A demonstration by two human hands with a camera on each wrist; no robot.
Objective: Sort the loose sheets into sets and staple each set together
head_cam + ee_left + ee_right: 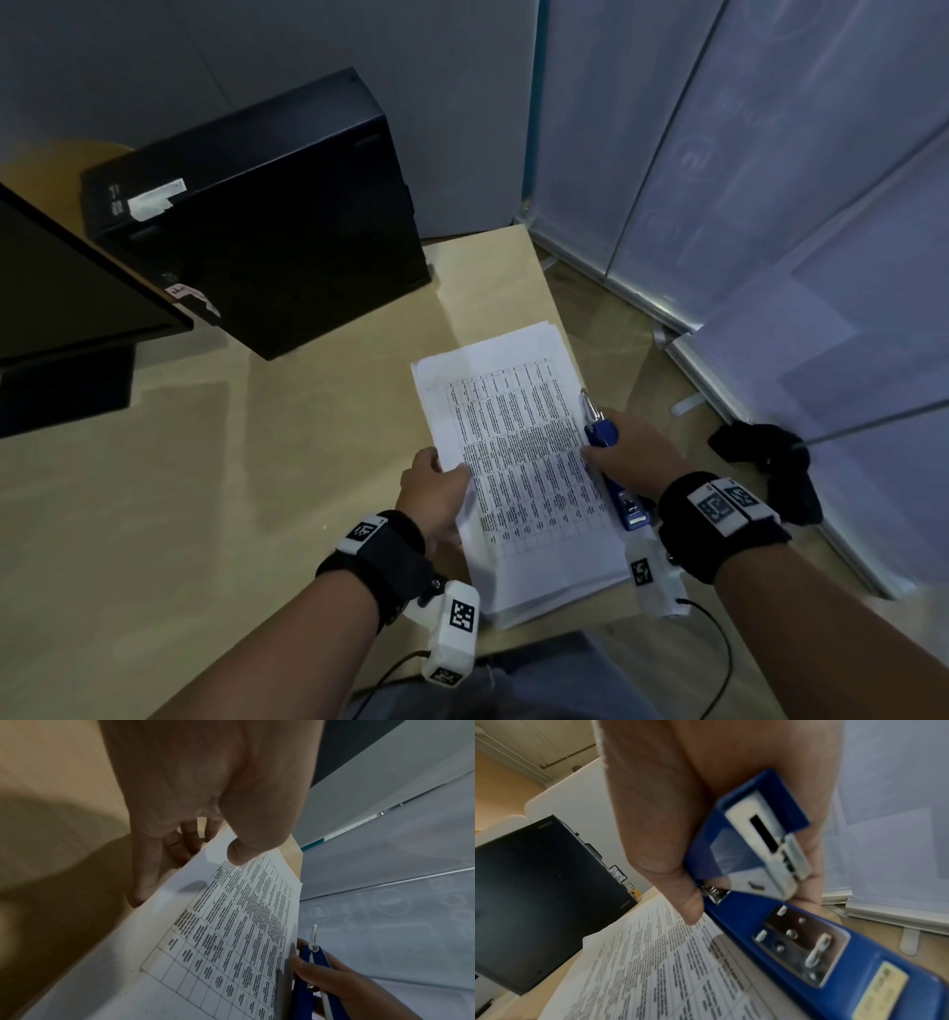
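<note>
A stack of white printed sheets (518, 462) with a table of dense text lies at the right edge of the light wooden desk (205, 488). My left hand (436, 488) pinches the stack's left edge, thumb (244, 850) on top and fingers (146, 874) underneath. My right hand (624, 452) grips a blue stapler (613, 473) along the sheets' right edge; the thumb touches the paper. The right wrist view shows the stapler (795, 923) hinged open, metal base plate and staple channel showing, over the sheets (641, 973). The left wrist view shows the sheets (218, 943) and stapler (308, 983).
A black computer case (267, 216) stands at the back of the desk, with a dark monitor (67, 293) at the left. Right of the desk are grey panel walls (770, 180) and a black cloth (770, 457) on the floor. The desk's edge runs just beside the sheets.
</note>
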